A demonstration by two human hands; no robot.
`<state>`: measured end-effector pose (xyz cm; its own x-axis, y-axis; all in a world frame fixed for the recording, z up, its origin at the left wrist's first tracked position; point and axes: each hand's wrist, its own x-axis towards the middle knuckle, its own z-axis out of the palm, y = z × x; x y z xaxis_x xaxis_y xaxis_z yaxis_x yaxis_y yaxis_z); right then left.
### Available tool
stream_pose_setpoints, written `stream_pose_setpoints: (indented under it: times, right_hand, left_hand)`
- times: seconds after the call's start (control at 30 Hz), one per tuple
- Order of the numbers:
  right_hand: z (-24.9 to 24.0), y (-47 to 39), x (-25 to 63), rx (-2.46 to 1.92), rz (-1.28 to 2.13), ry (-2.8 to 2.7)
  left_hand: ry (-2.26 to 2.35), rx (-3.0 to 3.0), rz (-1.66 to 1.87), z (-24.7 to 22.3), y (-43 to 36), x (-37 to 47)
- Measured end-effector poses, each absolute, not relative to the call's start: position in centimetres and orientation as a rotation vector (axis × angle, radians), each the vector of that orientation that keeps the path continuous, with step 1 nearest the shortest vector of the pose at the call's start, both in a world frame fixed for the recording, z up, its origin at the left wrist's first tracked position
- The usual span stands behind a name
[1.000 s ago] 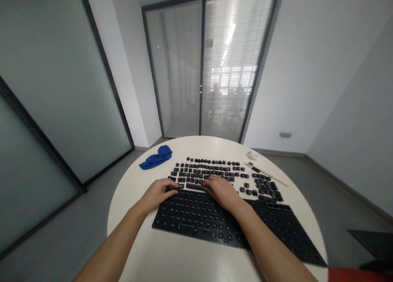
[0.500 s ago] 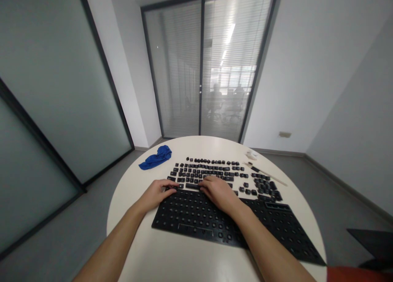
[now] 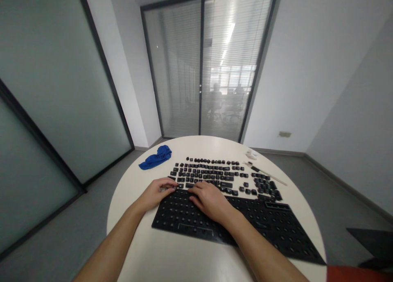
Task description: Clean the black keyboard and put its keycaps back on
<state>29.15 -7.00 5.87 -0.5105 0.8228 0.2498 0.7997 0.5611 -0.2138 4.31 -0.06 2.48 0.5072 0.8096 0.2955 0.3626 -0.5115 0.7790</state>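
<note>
Loose black keycaps (image 3: 210,172) lie in rows on a round table, beyond a black keyboard base (image 3: 181,216) with its key sockets bare. My left hand (image 3: 157,194) rests at the base's far left corner, fingers bent over the left end of the nearest keycap row, with a gap between thumb and forefinger. Near the long space bar keycap (image 3: 189,185), my right hand (image 3: 210,200) lies over the base's far edge. Its fingertips reach the bar's right part, and the thumb is spread apart. Whether either hand touches a keycap is hard to see.
A crumpled blue cloth (image 3: 157,157) lies at the far left of the white table (image 3: 172,259). On the right are a thin brush-like stick (image 3: 273,177), a small white item (image 3: 251,154) and a cluster of keycaps (image 3: 264,185). A glass partition stands behind.
My right hand has slid left and slightly nearer along the base's far edge, uncovering keycaps to its right. My left hand has barely moved.
</note>
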Motion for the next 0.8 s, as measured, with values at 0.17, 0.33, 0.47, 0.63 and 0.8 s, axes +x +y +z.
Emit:
stream_pose_setpoints:
  times: [0.17,0.33,0.47,0.63,0.8]
  right_hand:
    - [5.82,-7.03,29.18,-1.331,0.12,-2.464]
    - [5.63,-6.99,29.11,-1.336,0.121,-2.463]
    - [5.34,-6.93,29.14,-1.323,0.106,-2.459]
    - [5.24,-6.92,29.12,-1.331,0.1,-2.461]
    - [5.53,-7.02,29.01,-1.337,0.09,-2.47]
  left_hand:
    - [0.966,2.069,0.862,2.63,-0.22,4.39]
    - [0.964,2.089,0.855,2.76,-0.42,4.56]
    - [0.925,2.154,0.861,2.86,-0.4,4.59]
    - [0.879,2.217,0.858,2.68,-0.12,4.58]
    - [0.87,2.315,0.819,2.82,-0.15,4.68]
